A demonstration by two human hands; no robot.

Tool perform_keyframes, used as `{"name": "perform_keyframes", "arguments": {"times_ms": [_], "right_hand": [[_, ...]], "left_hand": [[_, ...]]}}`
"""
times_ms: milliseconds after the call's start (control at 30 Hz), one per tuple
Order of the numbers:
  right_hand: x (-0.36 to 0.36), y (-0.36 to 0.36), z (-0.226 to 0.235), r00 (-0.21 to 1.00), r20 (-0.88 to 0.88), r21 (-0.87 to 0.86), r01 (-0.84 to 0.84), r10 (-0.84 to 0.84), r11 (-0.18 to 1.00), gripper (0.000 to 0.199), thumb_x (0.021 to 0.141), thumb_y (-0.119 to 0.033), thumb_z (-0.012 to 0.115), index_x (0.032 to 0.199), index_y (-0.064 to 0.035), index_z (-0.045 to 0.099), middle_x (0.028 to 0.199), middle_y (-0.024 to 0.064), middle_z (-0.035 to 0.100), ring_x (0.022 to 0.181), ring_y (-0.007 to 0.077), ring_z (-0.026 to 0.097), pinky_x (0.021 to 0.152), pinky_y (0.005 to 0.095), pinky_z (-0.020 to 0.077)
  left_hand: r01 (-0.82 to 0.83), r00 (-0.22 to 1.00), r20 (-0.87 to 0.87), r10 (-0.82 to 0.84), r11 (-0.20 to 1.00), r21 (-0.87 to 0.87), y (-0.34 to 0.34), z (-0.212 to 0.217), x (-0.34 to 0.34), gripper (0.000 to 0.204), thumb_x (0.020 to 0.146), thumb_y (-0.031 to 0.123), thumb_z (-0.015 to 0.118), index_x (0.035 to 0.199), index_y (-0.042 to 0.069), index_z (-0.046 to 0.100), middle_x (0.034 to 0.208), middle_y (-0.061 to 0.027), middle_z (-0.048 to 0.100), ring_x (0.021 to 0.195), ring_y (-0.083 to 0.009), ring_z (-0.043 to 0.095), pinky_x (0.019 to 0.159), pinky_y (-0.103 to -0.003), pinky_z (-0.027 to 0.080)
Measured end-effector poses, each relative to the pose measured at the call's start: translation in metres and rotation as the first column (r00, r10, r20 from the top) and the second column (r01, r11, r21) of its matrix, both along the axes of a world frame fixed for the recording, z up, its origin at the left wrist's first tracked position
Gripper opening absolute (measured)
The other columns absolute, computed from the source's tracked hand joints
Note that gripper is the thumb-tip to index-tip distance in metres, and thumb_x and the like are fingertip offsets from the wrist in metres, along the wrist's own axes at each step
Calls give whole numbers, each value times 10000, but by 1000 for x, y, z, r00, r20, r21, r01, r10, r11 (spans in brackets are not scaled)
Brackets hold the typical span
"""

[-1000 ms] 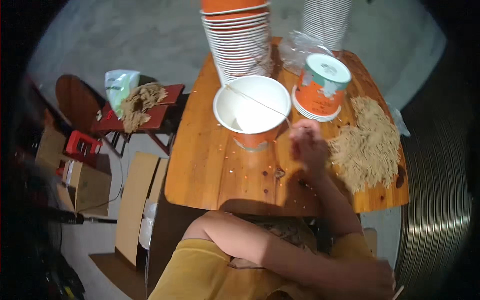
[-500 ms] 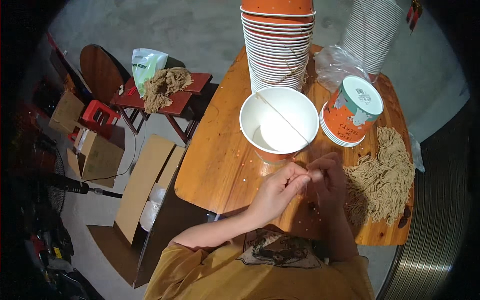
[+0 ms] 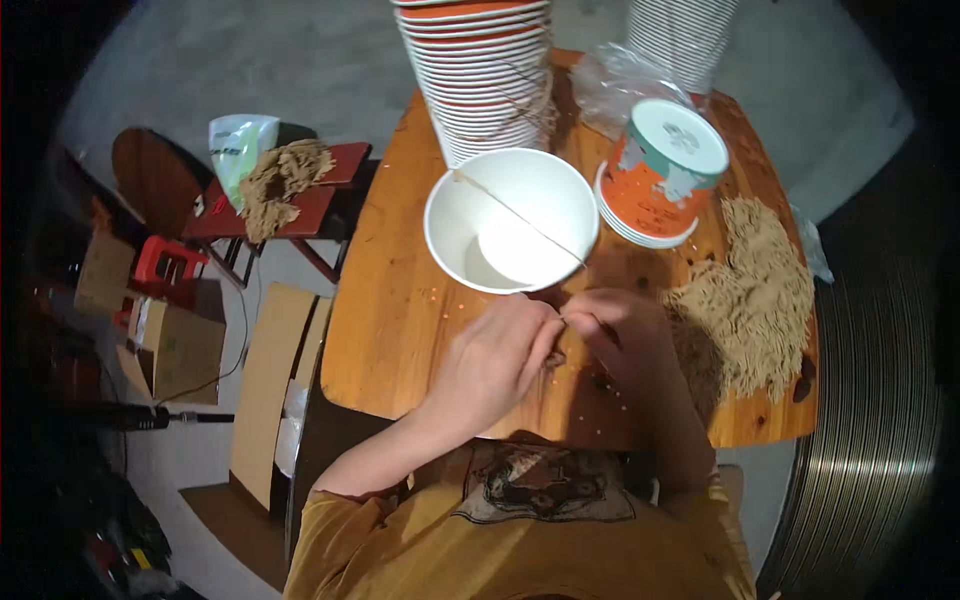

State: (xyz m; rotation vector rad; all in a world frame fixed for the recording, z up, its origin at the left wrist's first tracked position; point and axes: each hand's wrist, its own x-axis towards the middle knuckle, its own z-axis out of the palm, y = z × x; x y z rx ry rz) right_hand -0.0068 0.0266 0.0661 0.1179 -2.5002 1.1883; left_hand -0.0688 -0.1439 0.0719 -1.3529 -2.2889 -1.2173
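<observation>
A white-lined paper bucket (image 3: 465, 250) stands on the table in front of me, its mouth facing up. A thin brown string (image 3: 520, 218) runs across that mouth. Just below the near rim, my left hand (image 3: 500, 345) and my right hand (image 3: 622, 335) meet fingertip to fingertip, both closed in a pinch. A short bit of similar string shows between them, and a small loose end peeks out under the left fingers. Beside my right hand lies a heap of tan strings (image 3: 765, 300). To the bucket's right, an orange and green bucket (image 3: 655, 185) stands upside down.
A tall stack of buckets (image 3: 480, 90) rises behind, with strings hanging on its side. Another white stack (image 3: 680, 45) and clear plastic (image 3: 625, 85) sit at the back. To the left are a red bench (image 3: 330, 185) with more tan strings and an open cardboard box (image 3: 265, 390).
The view has shifted, so the table and buckets appear farther left and higher. Both hands stay together, now more curled, with the left hand's back turned up.
</observation>
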Motion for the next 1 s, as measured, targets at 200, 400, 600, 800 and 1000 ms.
{"name": "perform_keyframes", "arguments": {"times_ms": [200,400,600,800,1000], "right_hand": [[3,0,6,1000,-12,-96,-12,11,995,66,859,-92,565,844,-41,604,816,97,601,702,240,606,611,328,479],[0,-4,8,990,-71,-268,101,-124,958,42,807,-25,649,840,-30,623,629,16,589,588,36,531,530,229,435],[-6,1,-5,966,-112,-368,177,-233,913,39,815,-38,649,839,-29,620,666,23,595,602,48,546,544,229,444],[-8,3,4,964,-164,-194,176,-209,965,46,810,-41,648,835,-36,611,662,21,587,588,57,545,536,228,439],[-9,2,-3,951,-139,-250,235,-275,939,84,787,-40,658,811,-50,579,642,56,571,560,114,572,526,255,446]], "left_hand": [[19,1000,13,-19,999,-33,3,7,-5,92,842,55,610,864,3,537,795,-134,543,733,-313,565,628,-394,462],[-68,977,-201,66,998,-2,9,12,-22,109,805,39,634,849,12,537,829,-129,501,765,-314,526,659,-397,441],[-8,979,-202,4,1000,-16,16,15,-30,120,793,49,646,855,18,549,830,-111,498,771,-296,503,672,-387,430],[19,985,-169,-26,999,-43,20,15,-36,105,802,73,642,855,21,568,830,-108,500,781,-293,500,687,-384,424],[58,998,-17,-60,995,-85,25,14,-40,136,808,92,642,864,7,551,819,-130,527,762,-315,552,659,-405,440]]}}
